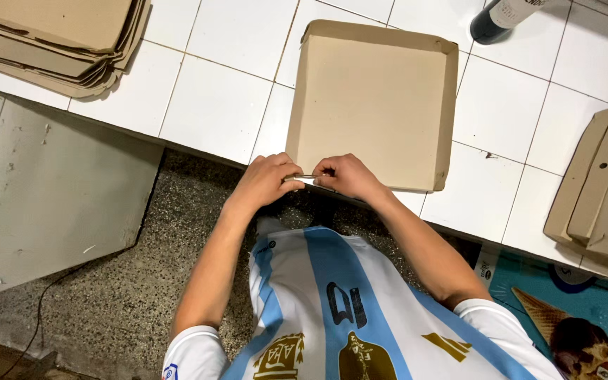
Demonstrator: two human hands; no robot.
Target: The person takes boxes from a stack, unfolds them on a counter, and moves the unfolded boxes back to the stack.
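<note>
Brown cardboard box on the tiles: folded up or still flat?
Folded up: the brown cardboard box has raised walls on all visible sides; both hands pinch its near edge. Inside is empty.

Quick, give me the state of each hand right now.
Left hand: closed, pinching the near edge of the cardboard box tray.
Right hand: closed, pinching the same near edge beside it.

takeaway workshop, tiled counter [226, 84], stacked cardboard boxes [58, 39]
</note>
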